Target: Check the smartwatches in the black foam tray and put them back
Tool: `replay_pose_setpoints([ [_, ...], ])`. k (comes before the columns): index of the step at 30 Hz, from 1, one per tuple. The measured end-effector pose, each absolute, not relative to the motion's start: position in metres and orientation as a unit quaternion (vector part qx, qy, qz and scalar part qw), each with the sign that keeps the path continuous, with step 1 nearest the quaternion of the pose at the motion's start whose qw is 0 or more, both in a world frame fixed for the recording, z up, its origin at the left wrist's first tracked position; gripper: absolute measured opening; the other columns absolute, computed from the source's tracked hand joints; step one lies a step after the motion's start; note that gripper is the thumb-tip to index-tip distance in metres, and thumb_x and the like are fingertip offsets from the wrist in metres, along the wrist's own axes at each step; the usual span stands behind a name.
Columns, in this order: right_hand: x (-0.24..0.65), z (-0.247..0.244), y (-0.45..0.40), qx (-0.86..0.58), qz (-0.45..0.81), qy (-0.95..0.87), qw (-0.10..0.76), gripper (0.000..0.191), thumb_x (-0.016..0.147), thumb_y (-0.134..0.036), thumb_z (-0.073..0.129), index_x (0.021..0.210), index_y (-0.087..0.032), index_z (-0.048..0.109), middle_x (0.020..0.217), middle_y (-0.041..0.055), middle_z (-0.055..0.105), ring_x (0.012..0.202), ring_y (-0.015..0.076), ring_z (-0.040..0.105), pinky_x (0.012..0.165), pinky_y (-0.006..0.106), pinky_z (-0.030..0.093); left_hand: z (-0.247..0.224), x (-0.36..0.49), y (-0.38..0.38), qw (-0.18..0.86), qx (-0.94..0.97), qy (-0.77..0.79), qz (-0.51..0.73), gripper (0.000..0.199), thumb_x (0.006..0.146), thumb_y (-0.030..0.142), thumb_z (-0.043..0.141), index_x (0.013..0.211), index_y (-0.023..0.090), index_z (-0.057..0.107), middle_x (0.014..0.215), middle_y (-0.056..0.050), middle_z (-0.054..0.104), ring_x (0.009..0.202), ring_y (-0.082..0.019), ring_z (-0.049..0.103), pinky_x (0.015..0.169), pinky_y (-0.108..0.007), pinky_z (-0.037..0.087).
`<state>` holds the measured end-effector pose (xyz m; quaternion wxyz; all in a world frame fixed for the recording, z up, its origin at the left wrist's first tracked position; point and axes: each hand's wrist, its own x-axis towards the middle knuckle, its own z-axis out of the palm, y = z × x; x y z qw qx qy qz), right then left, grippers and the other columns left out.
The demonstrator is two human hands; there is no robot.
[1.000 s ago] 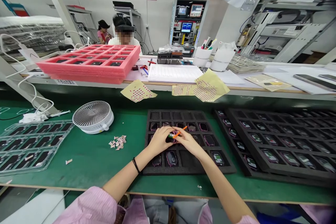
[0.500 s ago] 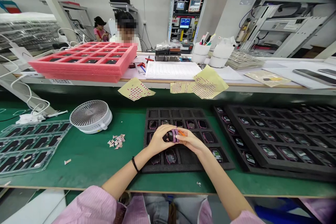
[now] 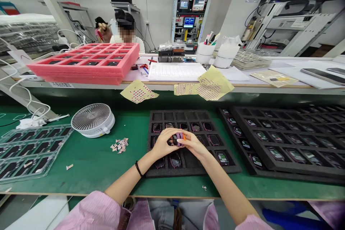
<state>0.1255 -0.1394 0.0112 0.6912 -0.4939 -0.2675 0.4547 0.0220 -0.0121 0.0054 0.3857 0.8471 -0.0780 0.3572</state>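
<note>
Left of the central black foam tray [image 3: 172,174], a lane of bare green bench [image 3: 102,169] lies open, narrowed by a pile of small strips [image 3: 120,145] and the white fan [image 3: 93,120]. Only a slim gap separates that tray from the stacked black trays [image 3: 296,175] on the right. The left hand [image 3: 165,143] and right hand [image 3: 196,145] block the way over its middle.

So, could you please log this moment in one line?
left hand: holds purple device; right hand: touches it, holds orange item; below: black tray
</note>
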Motion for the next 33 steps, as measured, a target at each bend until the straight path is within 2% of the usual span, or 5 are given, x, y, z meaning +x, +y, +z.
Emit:
replay_pose_setpoints([
  [5, 0.127, 0.015, -0.140, -0.550, 0.322, -0.262, 0.725, 0.033, 0.071, -0.038, 0.073, 0.099, -0.020, 0.069, 0.088, 0.0047, 0.074, 0.082, 0.0182, 0.069, 0.078, 0.030, 0.053, 0.004, 0.022, -0.010, 0.398, 0.841, -0.033, 0.366, 0.049, 0.069, 0.028, 0.076, 0.114, 0.019, 0.059, 0.113, -0.011, 0.066, 0.107, -0.025, 0.060, 0.095, -0.044, 0.047],
  [9, 0.129, 0.022, -0.148, -0.541, 0.157, -0.225, 0.795, 0.039, 0.088, -0.050, 0.048, 0.100, -0.017, 0.067, 0.065, 0.0034, 0.072, 0.057, 0.0166, 0.067, 0.067, 0.032, 0.053, 0.003, 0.022, -0.011, 0.414, 0.842, 0.011, 0.346, 0.049, 0.068, 0.030, 0.077, 0.112, 0.018, 0.060, 0.111, -0.011, 0.066, 0.106, -0.024, 0.061, 0.094, -0.042, 0.049],
  [12, 0.129, 0.022, -0.154, -0.520, 0.118, -0.242, 0.811, 0.046, 0.091, -0.052, 0.040, 0.087, -0.016, 0.068, 0.055, 0.0032, 0.069, 0.047, 0.0179, 0.064, 0.058, 0.034, 0.053, 0.003, 0.022, -0.012, 0.415, 0.843, 0.015, 0.341, 0.048, 0.067, 0.029, 0.078, 0.111, 0.017, 0.061, 0.110, -0.011, 0.067, 0.106, -0.025, 0.062, 0.094, -0.041, 0.049],
  [16, 0.127, 0.017, -0.156, -0.528, 0.093, -0.275, 0.798, 0.048, 0.091, -0.051, 0.041, 0.071, -0.017, 0.067, 0.054, 0.0042, 0.068, 0.049, 0.0199, 0.066, 0.055, 0.034, 0.053, 0.003, 0.023, -0.012, 0.418, 0.841, 0.017, 0.342, 0.047, 0.068, 0.029, 0.077, 0.110, 0.017, 0.061, 0.110, -0.011, 0.067, 0.105, -0.024, 0.062, 0.095, -0.041, 0.049],
  [33, 0.123, 0.011, -0.159, -0.643, -0.044, -0.318, 0.696, 0.052, 0.095, -0.049, 0.032, 0.070, -0.021, 0.068, 0.058, 0.0042, 0.069, 0.063, 0.0225, 0.068, 0.068, 0.037, 0.052, 0.002, 0.022, -0.012, 0.413, 0.846, 0.014, 0.337, 0.047, 0.068, 0.029, 0.077, 0.111, 0.017, 0.061, 0.110, -0.012, 0.066, 0.105, -0.025, 0.062, 0.094, -0.042, 0.049],
])
